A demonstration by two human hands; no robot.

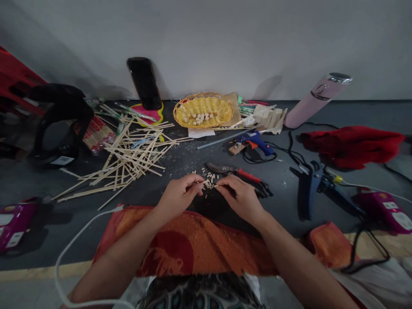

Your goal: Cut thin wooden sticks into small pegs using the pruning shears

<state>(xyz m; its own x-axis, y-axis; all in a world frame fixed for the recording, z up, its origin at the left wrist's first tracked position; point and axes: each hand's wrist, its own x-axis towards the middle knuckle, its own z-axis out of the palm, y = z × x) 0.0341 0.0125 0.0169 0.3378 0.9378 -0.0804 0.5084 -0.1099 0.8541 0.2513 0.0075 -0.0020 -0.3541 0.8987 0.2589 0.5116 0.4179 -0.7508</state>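
Over the dark table, my left hand [180, 193] is closed, thumb and forefinger pinching a short piece of wooden stick at its tip. My right hand [240, 195] faces it, also pinched on a short pale stick piece. Between and just beyond the fingertips lies a small scatter of cut wooden stick pieces [211, 176]. Pruning shears [247, 175] with red handles rest right behind my right hand. Farther back, a yellow wicker basket [182, 112] holds several small pale clusters [202, 117].
Long wooden sticks [135, 156] lie in a loose pile at left, near a propped phone [144, 83]. A blue glue gun [257, 141], pink flask [313, 103], red cloth [354, 146] and dark blue cutter [307, 189] occupy the right. An orange towel [219, 244] covers the front edge.
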